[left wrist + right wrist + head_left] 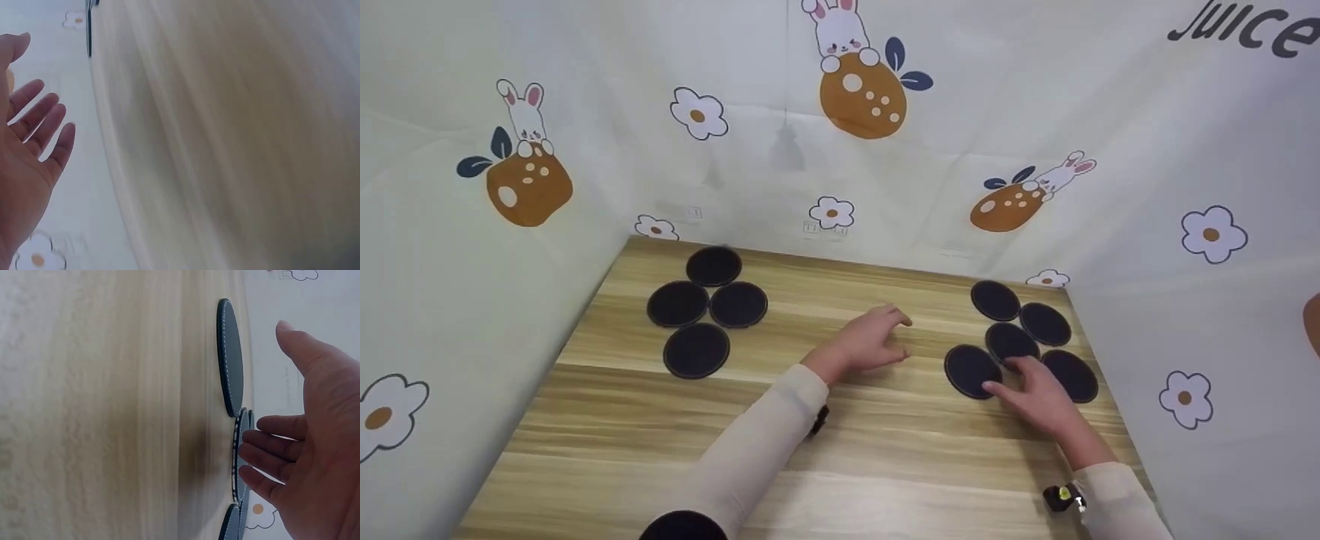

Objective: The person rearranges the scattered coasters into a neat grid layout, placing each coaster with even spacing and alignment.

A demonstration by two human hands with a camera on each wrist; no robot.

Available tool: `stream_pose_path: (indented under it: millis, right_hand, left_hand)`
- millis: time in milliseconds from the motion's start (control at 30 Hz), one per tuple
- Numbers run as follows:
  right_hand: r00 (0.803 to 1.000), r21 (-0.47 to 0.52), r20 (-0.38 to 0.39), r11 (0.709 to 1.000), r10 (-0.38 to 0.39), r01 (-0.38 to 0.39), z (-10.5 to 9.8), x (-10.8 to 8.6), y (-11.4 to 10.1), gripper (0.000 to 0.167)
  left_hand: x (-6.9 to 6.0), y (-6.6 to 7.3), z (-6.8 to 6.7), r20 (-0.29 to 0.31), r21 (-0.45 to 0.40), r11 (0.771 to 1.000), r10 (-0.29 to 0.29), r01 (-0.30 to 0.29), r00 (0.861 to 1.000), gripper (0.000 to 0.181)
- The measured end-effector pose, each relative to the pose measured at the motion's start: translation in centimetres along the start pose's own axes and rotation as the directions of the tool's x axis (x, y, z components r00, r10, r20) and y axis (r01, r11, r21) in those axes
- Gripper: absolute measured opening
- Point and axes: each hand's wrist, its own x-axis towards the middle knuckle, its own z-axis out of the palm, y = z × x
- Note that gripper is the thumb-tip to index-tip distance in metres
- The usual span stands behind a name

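Black round coasters with pale stitched rims lie flat in two groups. My right hand (1039, 397) is at the right group, its thumb by the nearest coaster (971, 373) and its fingers by the middle coaster (1012, 343). In the right wrist view, the fingers of the right hand (320, 439) are loosely extended beside the coasters (230, 360), holding none; contact is hard to tell. Between the groups, my left hand (866, 341) hovers over the table with nothing in it. Its fingers are spread in the left wrist view, where the hand (28, 152) is partly cut off.
Several coasters (696, 350) form the left group. A black round thing (684, 526) shows at the bottom edge by the left sleeve. The wooden table (900, 465) is bounded by a pale printed cloth (765, 195) at the back and both sides.
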Motion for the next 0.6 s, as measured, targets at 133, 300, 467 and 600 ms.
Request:
stream_pose_path:
  millis: [133, 300, 467, 600]
  right_hand:
    - [1.000, -0.014, -0.005, 1.000, 0.003, -0.003, 0.5, -0.3, 0.1, 0.078]
    - [1.000, -0.044, -0.007, 0.999, 0.000, 0.000, 0.7, -0.4, 0.2, 0.081]
    - [1.000, -0.066, 0.001, 0.998, 0.002, -0.002, 0.7, -0.4, 0.0, 0.085]
    - [1.000, -0.077, 0.005, 0.997, 0.007, -0.007, 0.8, -0.3, -0.2, 0.087]
  left_hand:
    - [1.3, 1.4, 1.8, 0.029, -0.011, 1.000, 0.005, -0.005, 1.000, 0.060]
    - [2.8, 2.4, 3.7, 0.060, -0.001, 1.000, -0.031, 0.031, 0.998, 0.063]
    - [4.1, 3.3, 4.8, 0.073, 0.006, 0.998, -0.060, 0.060, 0.995, 0.067]
    - [4.7, 3.8, 5.5, 0.094, 0.021, 0.998, -0.064, 0.063, 0.994, 0.074]
